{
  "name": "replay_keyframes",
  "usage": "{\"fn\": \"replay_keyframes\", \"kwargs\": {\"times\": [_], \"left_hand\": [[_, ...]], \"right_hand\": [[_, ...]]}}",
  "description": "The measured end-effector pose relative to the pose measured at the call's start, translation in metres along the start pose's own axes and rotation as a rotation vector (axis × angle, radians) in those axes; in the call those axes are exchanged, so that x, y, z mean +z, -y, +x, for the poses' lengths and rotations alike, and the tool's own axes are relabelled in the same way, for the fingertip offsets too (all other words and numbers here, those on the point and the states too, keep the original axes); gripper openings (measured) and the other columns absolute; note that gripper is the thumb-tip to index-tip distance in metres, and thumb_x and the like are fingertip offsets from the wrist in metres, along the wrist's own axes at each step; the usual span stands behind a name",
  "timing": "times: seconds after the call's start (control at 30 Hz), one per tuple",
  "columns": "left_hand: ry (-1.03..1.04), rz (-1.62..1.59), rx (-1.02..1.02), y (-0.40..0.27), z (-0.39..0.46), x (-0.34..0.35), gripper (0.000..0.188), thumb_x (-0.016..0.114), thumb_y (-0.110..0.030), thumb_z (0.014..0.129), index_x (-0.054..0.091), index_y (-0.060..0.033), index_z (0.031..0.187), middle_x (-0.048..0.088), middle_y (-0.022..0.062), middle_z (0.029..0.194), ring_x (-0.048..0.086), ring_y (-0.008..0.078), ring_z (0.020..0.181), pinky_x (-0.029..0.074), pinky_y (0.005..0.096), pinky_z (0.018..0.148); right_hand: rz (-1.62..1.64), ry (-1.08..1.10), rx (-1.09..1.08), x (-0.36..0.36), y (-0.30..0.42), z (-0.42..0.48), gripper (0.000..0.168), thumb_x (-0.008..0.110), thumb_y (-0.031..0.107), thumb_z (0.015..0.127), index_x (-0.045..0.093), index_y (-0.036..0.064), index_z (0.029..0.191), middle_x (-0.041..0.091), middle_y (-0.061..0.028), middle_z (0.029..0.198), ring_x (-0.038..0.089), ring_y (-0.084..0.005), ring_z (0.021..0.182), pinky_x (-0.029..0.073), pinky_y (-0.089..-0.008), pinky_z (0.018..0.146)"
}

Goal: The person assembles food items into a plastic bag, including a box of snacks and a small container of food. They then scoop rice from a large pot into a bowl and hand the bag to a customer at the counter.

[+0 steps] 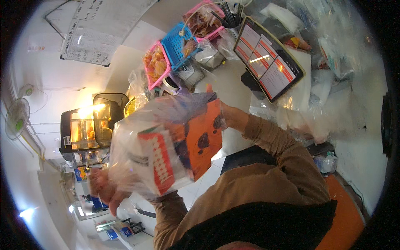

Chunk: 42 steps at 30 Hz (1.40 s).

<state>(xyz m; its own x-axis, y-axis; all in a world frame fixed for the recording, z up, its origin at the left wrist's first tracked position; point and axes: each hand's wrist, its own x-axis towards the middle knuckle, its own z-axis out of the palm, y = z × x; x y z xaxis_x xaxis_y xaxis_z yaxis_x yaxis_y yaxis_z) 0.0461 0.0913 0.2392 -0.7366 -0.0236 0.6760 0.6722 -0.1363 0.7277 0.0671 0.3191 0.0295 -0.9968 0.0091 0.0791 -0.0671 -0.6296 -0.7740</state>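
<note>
Before me is a clear plastic bag (125, 140) around an orange cardboard box (204, 140) with dark patches and a white package with a red, white-dotted band (161, 162). My right hand (229, 115) grips the bagged box at its far side; most of its fingers are hidden behind it. My left hand (107, 190) is blurred at the bag's other end, its wrist passing behind the package. The thumb stands apart from the fingers, and whether they pinch the film is unclear.
A tablet (268, 59) on a stand rises from the counter (218, 75). Near it are a blue plastic basket (176, 47), a pink basket of orange packets (156, 65) and another pink basket (203, 20). Plastic bags (331, 59) crowd one side. A lit display warmer (90, 125) stands beyond.
</note>
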Motion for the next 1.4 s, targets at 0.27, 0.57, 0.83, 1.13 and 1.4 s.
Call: {"fn": "replay_keyframes", "kwargs": {"times": [0.27, 0.57, 0.83, 1.13, 1.4], "left_hand": [[0.389, 0.528, 0.403, -0.016, 0.074, 0.002, 0.029, 0.057, -0.037, 0.073, 0.05, -0.0104, 0.065, 0.048, 0.0018, 0.059, 0.048, 0.0174, 0.052, 0.039, 0.0297, 0.048], [1.318, 0.599, 0.492, 0.041, 0.049, 0.013, 0.028, 0.066, -0.029, 0.066, 0.047, -0.0093, 0.06, 0.045, 0.0025, 0.054, 0.048, 0.02, 0.047, 0.04, 0.0306, 0.045], [1.235, 0.782, 0.196, 0.148, 0.01, -0.031, 0.013, 0.06, -0.015, 0.068, 0.048, -0.0095, 0.066, 0.047, 0.0047, 0.055, 0.053, 0.0231, 0.052, 0.043, 0.0329, 0.046], [1.227, 0.218, -0.35, 0.176, 0.032, -0.086, 0.013, 0.058, -0.004, 0.063, 0.053, -0.0029, 0.074, 0.056, 0.0088, 0.077, 0.057, 0.0256, 0.074, 0.045, 0.0323, 0.067], [0.993, 0.413, -0.247, 0.186, 0.012, -0.103, 0.016, 0.058, -0.003, 0.063, 0.059, -0.0044, 0.079, 0.055, 0.0067, 0.073, 0.053, 0.0249, 0.074, 0.044, 0.0322, 0.069]], "right_hand": [[-0.708, -0.009, -0.447, 0.034, -0.04, 0.015, 0.05, 0.064, 0.024, 0.073, 0.039, 0.011, 0.115, 0.042, -0.0076, 0.118, 0.04, -0.0257, 0.11, 0.035, -0.039, 0.09], [-1.295, 0.24, -1.417, 0.0, -0.034, -0.083, 0.03, 0.064, 0.02, 0.072, 0.046, 0.021, 0.097, 0.044, -0.0031, 0.113, 0.044, -0.0228, 0.103, 0.039, -0.0387, 0.082], [-1.252, -0.457, -0.416, -0.038, 0.005, 0.172, 0.019, 0.062, 0.009, 0.072, 0.056, -0.003, 0.085, 0.058, -0.0175, 0.078, 0.058, -0.0317, 0.068, 0.046, -0.0374, 0.062], [-1.403, -0.617, -0.081, -0.069, -0.022, 0.246, 0.015, 0.063, 0.01, 0.073, 0.06, -0.004, 0.077, 0.062, -0.0168, 0.076, 0.061, -0.0232, 0.061, 0.046, -0.0293, 0.052], [-0.275, -0.557, -0.418, 0.041, 0.014, 0.166, 0.01, 0.06, 0.005, 0.079, 0.056, 0.003, 0.088, 0.063, -0.0085, 0.084, 0.058, -0.0123, 0.063, 0.043, -0.0198, 0.052]]}}
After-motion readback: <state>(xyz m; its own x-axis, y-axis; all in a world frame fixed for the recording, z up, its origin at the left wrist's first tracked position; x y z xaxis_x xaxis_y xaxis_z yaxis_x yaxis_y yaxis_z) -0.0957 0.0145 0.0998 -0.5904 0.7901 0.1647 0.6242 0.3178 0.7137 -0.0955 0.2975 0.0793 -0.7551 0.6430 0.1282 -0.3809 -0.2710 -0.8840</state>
